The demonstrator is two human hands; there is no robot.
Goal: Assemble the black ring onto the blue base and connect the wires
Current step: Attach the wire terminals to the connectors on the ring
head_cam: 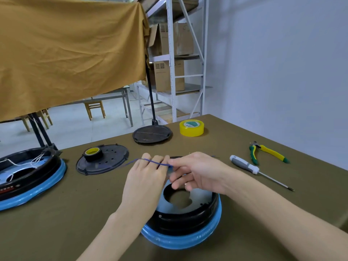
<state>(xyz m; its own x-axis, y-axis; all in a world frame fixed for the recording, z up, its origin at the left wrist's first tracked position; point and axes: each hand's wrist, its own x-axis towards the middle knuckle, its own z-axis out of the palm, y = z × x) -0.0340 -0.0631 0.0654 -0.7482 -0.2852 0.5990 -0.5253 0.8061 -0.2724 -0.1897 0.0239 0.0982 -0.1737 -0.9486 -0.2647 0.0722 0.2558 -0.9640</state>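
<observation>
Blue wire (148, 161) runs across the backs of the left hand's fingers and ends in a pinch between the right hand's (197, 171) thumb and forefinger. The left hand (146, 178) is raised with its fingers fairly straight and close together; whether its hidden thumb grips the wire cannot be told. The wire's far end trails off left of the hands, thin and hard to follow. Both hands hover over the black ring (186, 218), which sits inside the blue base (180, 240) on the olive-covered table (75, 213); the hands and right forearm hide the far rim of the ring. Inside it lies a pale plate with a round opening (178, 197), partly covered by the right fingers. Left of the base, cut off by the picture edge, a 2nd black-and-blue assembly (28, 187) holds loose white wires (24, 162) and a reddish part too small to identify. Beyond the base and to its left, a black perforated disc (111, 159) carries a roll of black tape (93, 153) with a yellow core. Farther beyond the base are a round black stand plate (152, 133) and a yellow tape roll (191, 127). Right of the base lie a grey-handled screwdriver (250, 167) and yellow-green pliers (267, 151).
</observation>
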